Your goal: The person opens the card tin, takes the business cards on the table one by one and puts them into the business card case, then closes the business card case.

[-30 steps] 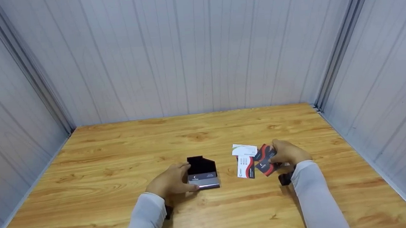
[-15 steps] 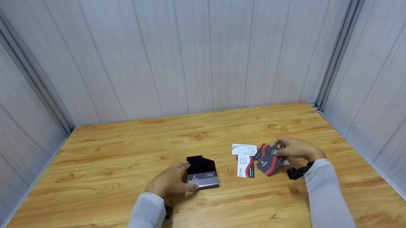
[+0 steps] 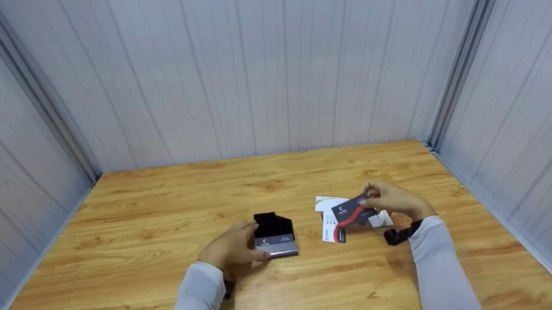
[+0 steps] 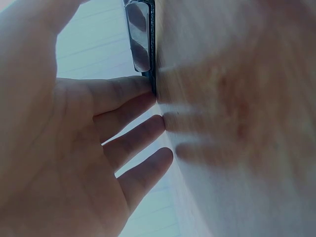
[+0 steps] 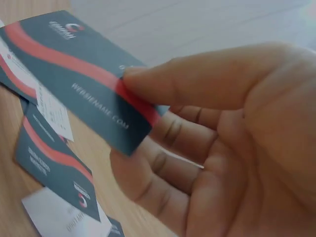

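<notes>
My left hand (image 3: pixel 226 247) holds the left side of a business card holder (image 3: pixel 277 248), thumb at its front edge and index finger by the raised black lid (image 3: pixel 272 225). A dark card shows inside the holder. In the left wrist view the index fingertip touches the holder (image 4: pixel 139 37), while the other fingers reach down to the table. My right hand (image 3: pixel 398 202) pinches a dark business card (image 3: pixel 347 212) with a red wave between thumb and fingers. That card hangs tilted over loose cards, partly hiding them; the right wrist view shows its printed face (image 5: pixel 74 74).
Under the raised card lie a white-and-red card (image 3: pixel 330 229), a white card (image 3: pixel 326 202) and, further right, another whitish card (image 3: pixel 381 219). A dark card (image 5: pixel 57 158) lies among them in the right wrist view. Panelled walls (image 3: pixel 269 67) enclose the wooden table (image 3: pixel 185 191).
My right hand has picked up the dark card from the right of the pile and moved it left, turning it, over the white cards. The left hand and the holder stay put.
</notes>
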Motion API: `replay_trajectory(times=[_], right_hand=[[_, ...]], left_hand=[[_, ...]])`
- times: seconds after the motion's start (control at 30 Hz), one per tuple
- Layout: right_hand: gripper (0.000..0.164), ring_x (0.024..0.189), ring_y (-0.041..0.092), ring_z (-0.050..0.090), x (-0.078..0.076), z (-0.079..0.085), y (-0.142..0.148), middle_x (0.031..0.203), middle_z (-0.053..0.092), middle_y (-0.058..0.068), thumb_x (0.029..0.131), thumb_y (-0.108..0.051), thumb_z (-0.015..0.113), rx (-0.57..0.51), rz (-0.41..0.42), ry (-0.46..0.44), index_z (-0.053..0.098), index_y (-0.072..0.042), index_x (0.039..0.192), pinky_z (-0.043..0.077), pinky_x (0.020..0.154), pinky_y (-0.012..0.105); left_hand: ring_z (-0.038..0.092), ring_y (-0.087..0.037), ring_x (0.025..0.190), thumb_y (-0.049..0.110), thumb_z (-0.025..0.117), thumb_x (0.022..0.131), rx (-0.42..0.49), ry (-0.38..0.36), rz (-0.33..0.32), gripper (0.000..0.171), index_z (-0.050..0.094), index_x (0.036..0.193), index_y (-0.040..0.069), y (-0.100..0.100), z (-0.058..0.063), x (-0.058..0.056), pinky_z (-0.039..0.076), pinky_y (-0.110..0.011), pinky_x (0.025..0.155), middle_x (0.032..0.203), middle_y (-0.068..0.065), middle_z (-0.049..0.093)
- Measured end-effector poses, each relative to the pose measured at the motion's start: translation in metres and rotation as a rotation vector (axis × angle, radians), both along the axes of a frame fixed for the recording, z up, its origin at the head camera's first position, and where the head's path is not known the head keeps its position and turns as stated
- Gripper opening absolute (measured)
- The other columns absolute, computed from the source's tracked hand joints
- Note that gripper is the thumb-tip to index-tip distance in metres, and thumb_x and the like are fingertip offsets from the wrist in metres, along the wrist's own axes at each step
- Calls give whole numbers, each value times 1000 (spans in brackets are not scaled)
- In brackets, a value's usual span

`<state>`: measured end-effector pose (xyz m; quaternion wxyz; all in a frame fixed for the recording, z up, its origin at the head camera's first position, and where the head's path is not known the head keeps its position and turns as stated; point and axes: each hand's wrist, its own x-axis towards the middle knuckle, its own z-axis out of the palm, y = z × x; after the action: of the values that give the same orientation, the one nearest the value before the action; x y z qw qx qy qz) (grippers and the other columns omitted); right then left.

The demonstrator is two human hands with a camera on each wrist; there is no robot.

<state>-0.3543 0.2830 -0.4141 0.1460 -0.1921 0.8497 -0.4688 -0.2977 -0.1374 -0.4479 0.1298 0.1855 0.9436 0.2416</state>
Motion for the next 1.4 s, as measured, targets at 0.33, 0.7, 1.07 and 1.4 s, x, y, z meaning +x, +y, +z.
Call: replay_trajectory(times=[0.33,0.7,1.07,1.4], right_hand=[[24,86,23,66,-3,-2,-23,98,65,14,99,-13,65,-85,-18,49,51,2,111,56,80,43],[27,91,30,65,-7,-9,-53,111,63,17,100,-14,64,-58,9,104,56,1,120,55,83,55],[28,98,32,65,-4,-18,-86,121,62,18,101,-8,59,-91,28,150,59,-2,128,56,85,51],[26,88,23,67,5,-30,-126,105,67,8,98,-3,61,-74,-41,256,66,-9,122,58,77,48]], left_hand=[[26,-34,147,48,77,86,1,-11,-3,92,35,155,4,1,1,0,30,-50,115,160,-13,31],[26,-34,147,47,75,87,4,-2,0,90,36,155,3,0,-1,-1,29,-49,115,159,-14,31],[27,-33,147,45,76,87,14,-13,14,89,37,155,4,-1,-1,1,30,-49,115,160,-12,32],[28,-32,146,46,77,86,6,-15,17,89,37,155,5,-1,-1,0,30,-48,115,159,-12,33]])
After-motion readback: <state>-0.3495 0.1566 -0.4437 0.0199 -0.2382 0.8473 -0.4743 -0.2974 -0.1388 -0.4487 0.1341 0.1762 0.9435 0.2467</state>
